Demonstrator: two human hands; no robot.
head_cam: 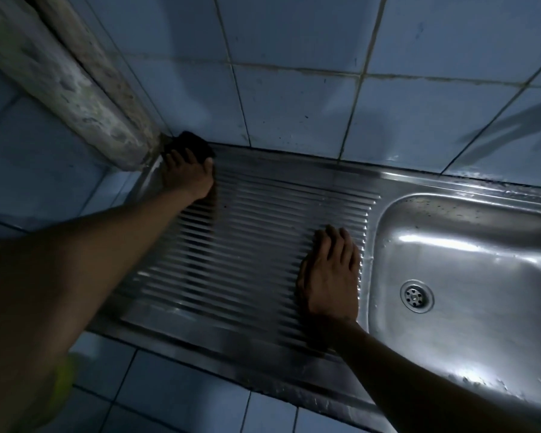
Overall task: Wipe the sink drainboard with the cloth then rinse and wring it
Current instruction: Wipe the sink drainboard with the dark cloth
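The left hand (189, 175) is reaching to the far left corner of the drainboard (263, 232) and is pressing a dark cloth (189, 145) against the steel there, where the ridged surface is meeting the tiled wall (294, 98) and a rough concrete post (75, 89). The cloth is lying under and just beyond the fingertips, bunched into the corner; whether the fingers are curling round it or only bearing flat upon it cannot be told (the light is poor). The right hand (330, 273) is resting flat, fingers extended and holding nothing, on the ridges just beside the sink basin (481, 245). In judgement, the cloth is behaving as a soft, light, probably damp item: it will be folding and dragging over the ridges, so gathering it in the palm is advisable for wiping, rinsing and wringing.
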